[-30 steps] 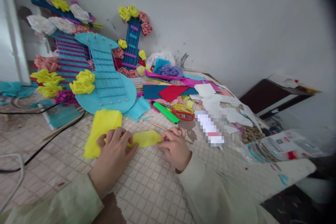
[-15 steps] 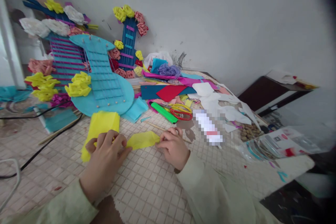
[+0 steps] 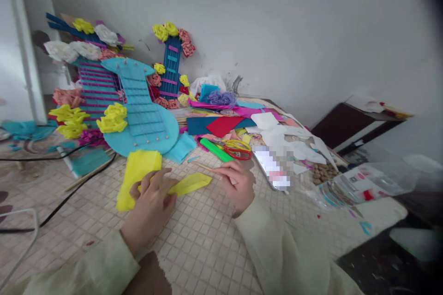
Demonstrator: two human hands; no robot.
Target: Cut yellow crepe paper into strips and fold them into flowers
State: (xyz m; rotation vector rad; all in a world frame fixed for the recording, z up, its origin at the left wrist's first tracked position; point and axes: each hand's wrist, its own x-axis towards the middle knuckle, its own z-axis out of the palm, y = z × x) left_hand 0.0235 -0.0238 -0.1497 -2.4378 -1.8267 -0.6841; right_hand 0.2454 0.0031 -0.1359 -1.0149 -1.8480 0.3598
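While left hand point(image 3: 152, 203) presses, yellow strip point(image 3: 190, 184) beneath, jutting right

A home craft corner: tiled table point(image 3: 194, 239) strewn with coloured paper point(image 3: 224, 124), scissors point(image 3: 238, 150).

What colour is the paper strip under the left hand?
Yellow. The paper strip held down by the left hand shows best in the head view.

Both bare hands point(image 3: 152, 203) emerge from long, loose, pale cream sleeves point(image 3: 277, 249).
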